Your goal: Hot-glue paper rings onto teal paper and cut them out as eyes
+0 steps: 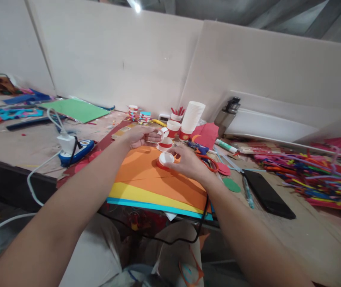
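Orange paper [149, 179] lies on yellow and blue sheets at the table's front edge. On it stands a short white cup piece with a red band [166, 159]; my right hand [185, 161] has its thumb and fingers around its right side. Just behind is another red-banded cup piece [165, 144]. My left hand [145, 136] holds a white paper ring [163, 134] at its fingertips, above that second piece. Farther back are a red-and-white cup [173, 128] and a tall stack of white cups [193, 115].
Right of the sheets lie orange-handled scissors [210, 162], a green paper circle [231, 184], a pen [248, 193], a black phone [268, 193] and colourful pipe cleaners [320, 175]. A blue power strip [77, 153] with cables sits left. A black cable crosses the front edge.
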A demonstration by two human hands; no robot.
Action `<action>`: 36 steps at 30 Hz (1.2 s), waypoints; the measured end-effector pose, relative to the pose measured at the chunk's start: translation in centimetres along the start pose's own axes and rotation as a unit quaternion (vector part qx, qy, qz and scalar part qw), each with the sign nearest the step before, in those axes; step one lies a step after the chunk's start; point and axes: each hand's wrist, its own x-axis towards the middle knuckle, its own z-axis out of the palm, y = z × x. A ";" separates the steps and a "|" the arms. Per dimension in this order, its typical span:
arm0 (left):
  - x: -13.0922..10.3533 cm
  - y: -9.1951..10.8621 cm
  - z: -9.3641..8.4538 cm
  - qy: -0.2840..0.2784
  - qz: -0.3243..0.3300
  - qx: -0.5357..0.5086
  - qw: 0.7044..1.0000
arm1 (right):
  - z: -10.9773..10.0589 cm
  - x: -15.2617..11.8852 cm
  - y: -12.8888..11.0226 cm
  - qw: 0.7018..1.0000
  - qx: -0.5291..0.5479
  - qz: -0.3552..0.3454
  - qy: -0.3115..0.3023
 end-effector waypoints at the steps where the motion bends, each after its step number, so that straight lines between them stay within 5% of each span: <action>1: -0.1 0.1 0.1 0.000 -0.001 0.004 1.000 | 0.1 0.0 0.0 1.000 -0.003 0.007 -0.002; 22: -0.3 0.1 0.2 0.011 -0.012 0.041 0.999 | 1.1 0.4 0.7 0.999 0.008 0.049 -0.017; 29: -0.4 -0.5 0.3 0.058 -0.036 0.172 0.983 | 0.5 0.9 1.4 0.994 0.053 0.054 0.078; 32: -0.6 -0.5 0.4 0.084 -0.022 0.234 0.968 | 0.0 0.8 1.9 0.988 0.007 0.101 0.117; 36: -1.1 -0.2 0.8 0.092 -0.047 0.316 0.943 | -0.3 0.5 2.5 0.972 -0.149 0.159 0.087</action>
